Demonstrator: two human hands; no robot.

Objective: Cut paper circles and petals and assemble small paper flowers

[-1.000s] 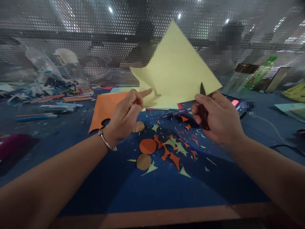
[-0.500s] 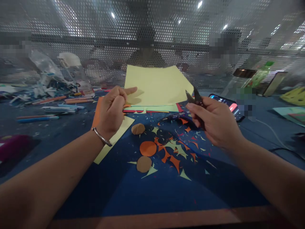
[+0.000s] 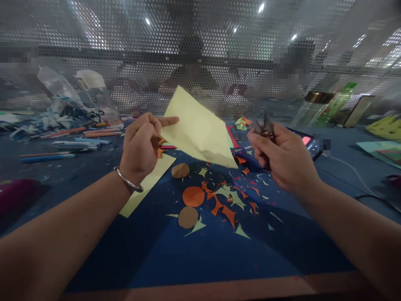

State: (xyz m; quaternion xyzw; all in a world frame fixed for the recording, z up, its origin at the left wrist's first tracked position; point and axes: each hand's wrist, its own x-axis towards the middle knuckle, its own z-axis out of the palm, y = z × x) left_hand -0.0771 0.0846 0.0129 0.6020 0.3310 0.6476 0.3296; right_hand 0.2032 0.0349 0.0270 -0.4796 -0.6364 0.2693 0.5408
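Note:
My left hand (image 3: 140, 144) is closed on the left edge of a pale yellow paper sheet (image 3: 197, 125), its index finger pointing along the sheet's face. The sheet hangs tilted above the table, its lower right corner dipping. My right hand (image 3: 282, 154) grips a pair of scissors (image 3: 265, 125), with the dark blades pointing up and parted; the handles are hidden in the fingers. Below the sheet lie an orange paper circle (image 3: 193, 196), a brown disc (image 3: 188, 217) and another brown disc (image 3: 180, 170). Orange and pale green paper scraps (image 3: 230, 215) are strewn beside them.
Under my left forearm lies a yellow paper strip (image 3: 150, 184). Several pens (image 3: 78, 144) and a white-lidded bottle (image 3: 97, 94) stand or lie at left. On the right are a phone (image 3: 307, 140), a jar (image 3: 313, 109) and a green-capped bottle (image 3: 341, 102). A perforated metal screen (image 3: 219, 46) rises behind.
The yellow sheet has swung from nearly flat and upright to a slant, its right side dropping toward me. A crumpled paper bit behind it now shows. My right hand has shifted slightly, scissors still held.

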